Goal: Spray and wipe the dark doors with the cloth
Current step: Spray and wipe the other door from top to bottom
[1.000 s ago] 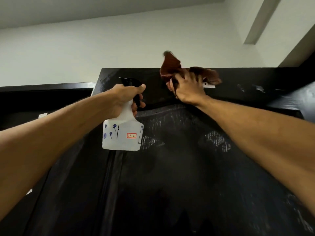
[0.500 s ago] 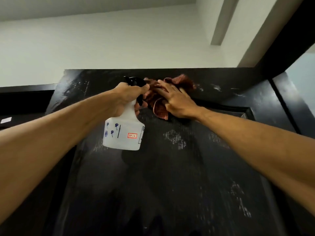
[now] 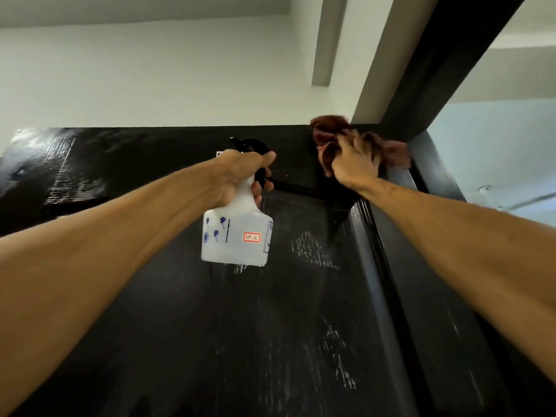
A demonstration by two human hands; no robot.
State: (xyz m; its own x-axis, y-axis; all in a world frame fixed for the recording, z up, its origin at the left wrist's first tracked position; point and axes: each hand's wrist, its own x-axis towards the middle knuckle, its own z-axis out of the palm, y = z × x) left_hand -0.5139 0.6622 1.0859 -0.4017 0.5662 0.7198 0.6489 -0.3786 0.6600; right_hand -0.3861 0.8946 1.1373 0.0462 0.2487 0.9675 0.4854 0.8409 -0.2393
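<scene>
A dark door fills the lower half of the head view, streaked with wet spray marks. My left hand grips the neck of a white spray bottle with a black trigger head, held in front of the door's upper part. My right hand presses a reddish-brown cloth against the door's top right corner, fingers curled into the bunched fabric. Part of the cloth sticks out right of the hand, against the frame.
A dark door frame post rises at the upper right, with a pale wall beyond it. White wall and ceiling lie above the door. Another glossy dark panel sits at the left.
My right hand slid the cloth from the top middle of the door to its top right corner. The view swung right. The bottle stayed in my left hand.
</scene>
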